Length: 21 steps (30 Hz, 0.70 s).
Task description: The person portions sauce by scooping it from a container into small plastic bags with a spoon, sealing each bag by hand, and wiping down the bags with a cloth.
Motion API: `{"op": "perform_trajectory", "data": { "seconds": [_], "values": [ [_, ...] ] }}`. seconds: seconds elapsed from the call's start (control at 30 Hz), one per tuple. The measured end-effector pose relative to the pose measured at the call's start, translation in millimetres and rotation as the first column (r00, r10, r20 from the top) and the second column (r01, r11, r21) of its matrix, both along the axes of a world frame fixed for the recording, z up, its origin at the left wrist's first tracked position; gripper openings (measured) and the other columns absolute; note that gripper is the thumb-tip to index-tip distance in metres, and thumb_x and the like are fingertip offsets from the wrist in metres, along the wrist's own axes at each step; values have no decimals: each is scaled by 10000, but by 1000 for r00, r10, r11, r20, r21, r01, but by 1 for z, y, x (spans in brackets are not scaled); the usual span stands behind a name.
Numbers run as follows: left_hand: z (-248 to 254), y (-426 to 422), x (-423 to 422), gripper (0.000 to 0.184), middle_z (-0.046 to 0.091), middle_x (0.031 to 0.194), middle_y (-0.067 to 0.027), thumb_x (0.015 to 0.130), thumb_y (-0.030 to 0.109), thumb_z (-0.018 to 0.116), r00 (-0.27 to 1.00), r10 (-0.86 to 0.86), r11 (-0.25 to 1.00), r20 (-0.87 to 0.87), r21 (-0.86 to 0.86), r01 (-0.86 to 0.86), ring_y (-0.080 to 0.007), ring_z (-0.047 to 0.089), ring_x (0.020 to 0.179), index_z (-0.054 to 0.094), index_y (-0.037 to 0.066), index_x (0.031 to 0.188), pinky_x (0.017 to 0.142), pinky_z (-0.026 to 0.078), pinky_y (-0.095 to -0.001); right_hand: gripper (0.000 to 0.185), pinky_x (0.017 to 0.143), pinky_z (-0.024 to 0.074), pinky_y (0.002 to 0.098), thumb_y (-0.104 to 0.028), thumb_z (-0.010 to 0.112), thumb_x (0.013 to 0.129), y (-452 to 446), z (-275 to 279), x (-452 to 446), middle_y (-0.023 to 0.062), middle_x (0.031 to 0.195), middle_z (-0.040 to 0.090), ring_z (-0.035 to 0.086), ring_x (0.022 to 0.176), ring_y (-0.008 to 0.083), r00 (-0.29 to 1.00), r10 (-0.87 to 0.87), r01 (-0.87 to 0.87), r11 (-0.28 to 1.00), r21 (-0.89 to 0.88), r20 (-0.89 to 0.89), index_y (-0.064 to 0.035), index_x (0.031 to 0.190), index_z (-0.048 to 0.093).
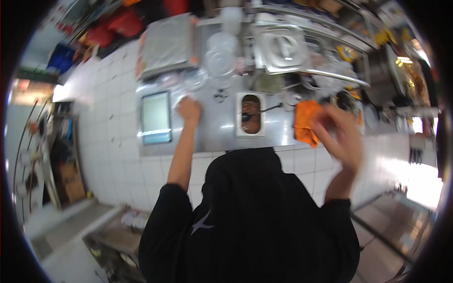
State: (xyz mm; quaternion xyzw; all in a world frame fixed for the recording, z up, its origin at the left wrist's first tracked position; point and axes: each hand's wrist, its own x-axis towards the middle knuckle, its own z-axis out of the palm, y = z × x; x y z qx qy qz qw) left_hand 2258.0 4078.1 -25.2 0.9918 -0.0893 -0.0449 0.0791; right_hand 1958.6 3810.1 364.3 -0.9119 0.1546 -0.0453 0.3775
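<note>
Left arm: left forearm extends forward, nearly straight, slanting slightly inward. Left hand is at its far end, back upward, fingers bunched; exact closure unresolved owing to blur. Right arm: bent at the elbow, right forearm angled forward and slightly outward. Right hand is raised, motion-blurred, open, thumb parted from the fingers. Hands well apart, left farther forward.

One steel food pan, one ladle in it; left of it, one framed panel; right, one orange cloth; beyond, one handled steel lid
</note>
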Motion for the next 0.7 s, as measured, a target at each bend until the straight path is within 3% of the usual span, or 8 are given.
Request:
{"op": "perform_trajectory", "data": {
  "seconds": [0.03,0.1,0.13,0.17,0.3,0.47,0.57,0.7],
  "values": [
    [-11,4,2,477,653,1188,-185,874,355,609,999,-39,999,-4,-24,39,-368,600,1167,620,12,1206,998,410,-583,280,663,510,339,-291,737,871,-31,-60,3,89,836,692,672,741,233,973,-185,197,977,81,-135,-23,930,678],
    [-6,1,3,449,666,1167,-182,863,346,596,998,-26,1000,-55,15,27,-369,630,1124,638,24,1173,993,415,-591,455,772,537,465,-418,710,877,-85,-234,-27,208,1002,705,686,908,372,789,-510,448,859,-248,-342,6,1037,672],
    [3,-4,2,419,685,1145,-178,859,339,595,998,-56,995,-15,78,57,-367,649,1112,668,24,1125,1000,416,-586,487,801,526,472,-406,762,836,-100,-335,-56,198,1056,668,660,939,383,839,-514,343,754,-561,-178,13,1060,656],
    [4,-8,7,377,703,1130,-170,854,325,602,997,-52,990,-60,128,60,-349,667,1102,698,32,1070,1002,421,-578,445,807,520,466,-366,770,835,-87,-357,-67,184,1047,647,647,945,384,830,-557,471,672,-571,29,-3,1065,656],
    [12,-7,9,302,741,1014,-161,843,267,612,990,-134,979,-52,147,140,-347,712,984,726,36,1000,966,441,-570,290,813,504,443,-235,765,845,-69,-380,-80,155,954,593,615,960,375,758,-568,652,654,-385,319,-41,1035,665],
    [47,17,-1,204,763,885,-115,835,264,654,993,-107,982,45,-148,113,-322,732,861,755,92,880,807,542,-474,256,649,496,472,-265,699,919,-101,-407,-96,194,771,632,637,718,391,763,-596,645,672,-364,252,-13,878,684],
    [73,44,-5,210,757,855,-135,876,226,711,978,-195,770,71,-607,198,-276,735,798,762,38,955,742,559,-389,318,571,470,457,-300,731,893,-107,-390,-100,175,660,651,638,596,353,792,-599,607,757,-241,118,-11,778,667],
    [165,41,-44,190,718,915,-43,956,189,672,806,-372,357,-461,-872,-334,-149,674,863,715,34,1057,834,519,-340,348,596,506,411,-325,783,862,-103,-354,-92,127,672,678,675,630,273,813,-573,528,801,-282,-105,2,795,685]
  ]
}}
